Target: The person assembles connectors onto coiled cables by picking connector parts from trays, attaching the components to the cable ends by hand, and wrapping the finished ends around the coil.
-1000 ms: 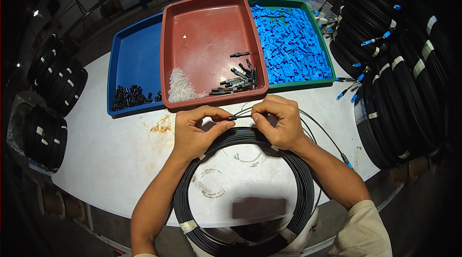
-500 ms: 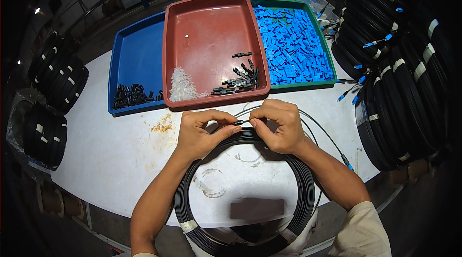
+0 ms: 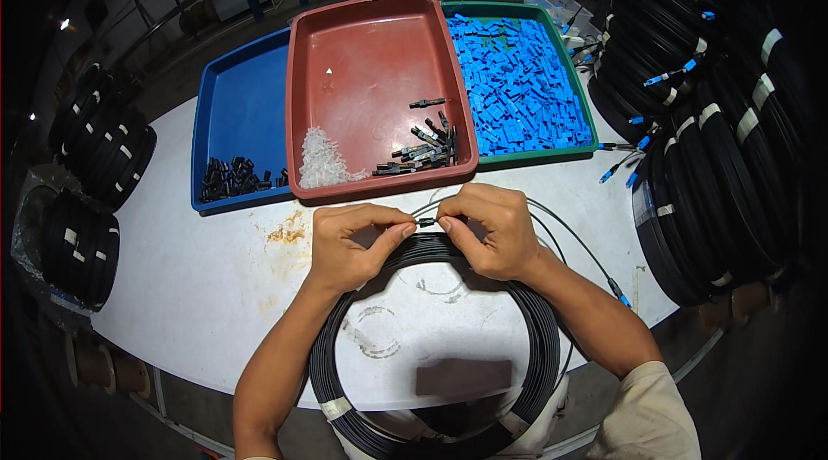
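Observation:
Above the top of a coil of black cable (image 3: pixel 542 348), both my hands are closed in a pinch. Between the fingertips shows a small black cable fitting (image 3: pixel 426 222). My left hand (image 3: pixel 358 240) grips its left end, and my right hand (image 3: pixel 492 231) pinches at its right end, where the cable comes in; my fingers hide the exact contact. A loose cable loop runs out past my right hand to a blue connector (image 3: pixel 618 292) beside my right forearm. The coil leans over the table's near edge toward me.
Beyond my hands stand a blue tray (image 3: pixel 246 89) with black pieces, a red tray (image 3: pixel 371 46) with clear slivers and black connector parts, and a green tray (image 3: pixel 539 155) full of blue housings. Cable coils stack at left (image 3: pixel 82 240) and right (image 3: pixel 716 193) on the white table (image 3: pixel 207 305).
My left hand has shifted slightly left, so more of the black fitting shows between my fingertips. My right hand has moved slightly left and down, up to the fitting.

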`<state>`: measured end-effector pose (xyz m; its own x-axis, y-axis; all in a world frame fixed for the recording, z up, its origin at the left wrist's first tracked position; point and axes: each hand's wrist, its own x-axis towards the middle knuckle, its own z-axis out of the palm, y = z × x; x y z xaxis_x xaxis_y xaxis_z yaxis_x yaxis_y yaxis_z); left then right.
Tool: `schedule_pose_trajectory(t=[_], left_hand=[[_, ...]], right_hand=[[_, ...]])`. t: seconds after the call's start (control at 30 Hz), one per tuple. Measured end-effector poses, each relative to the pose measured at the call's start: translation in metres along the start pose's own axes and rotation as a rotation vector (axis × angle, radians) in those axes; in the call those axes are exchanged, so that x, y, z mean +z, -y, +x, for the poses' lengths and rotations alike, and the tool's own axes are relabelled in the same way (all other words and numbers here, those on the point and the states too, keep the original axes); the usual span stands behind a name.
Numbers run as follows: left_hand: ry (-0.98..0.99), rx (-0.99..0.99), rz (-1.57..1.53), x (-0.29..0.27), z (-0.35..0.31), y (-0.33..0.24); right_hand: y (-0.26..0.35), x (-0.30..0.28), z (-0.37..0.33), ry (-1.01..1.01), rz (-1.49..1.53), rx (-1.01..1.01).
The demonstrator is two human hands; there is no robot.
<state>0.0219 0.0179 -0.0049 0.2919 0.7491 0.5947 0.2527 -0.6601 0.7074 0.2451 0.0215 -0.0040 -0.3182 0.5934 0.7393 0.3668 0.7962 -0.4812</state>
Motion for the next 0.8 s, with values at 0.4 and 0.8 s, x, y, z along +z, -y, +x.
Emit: schedule_pose_trajectory(t=[0.4,0.8], left_hand=[[0.092,0.158,0.046,0.0,0.002,0.0],[0.082,0.191,0.073,0.001,0.0,0.001]], right_hand=[[0.003,0.002,0.0,0.163,0.022,-0.155],[0.007,0.004,-0.002,0.178,0.027,-0.11]])
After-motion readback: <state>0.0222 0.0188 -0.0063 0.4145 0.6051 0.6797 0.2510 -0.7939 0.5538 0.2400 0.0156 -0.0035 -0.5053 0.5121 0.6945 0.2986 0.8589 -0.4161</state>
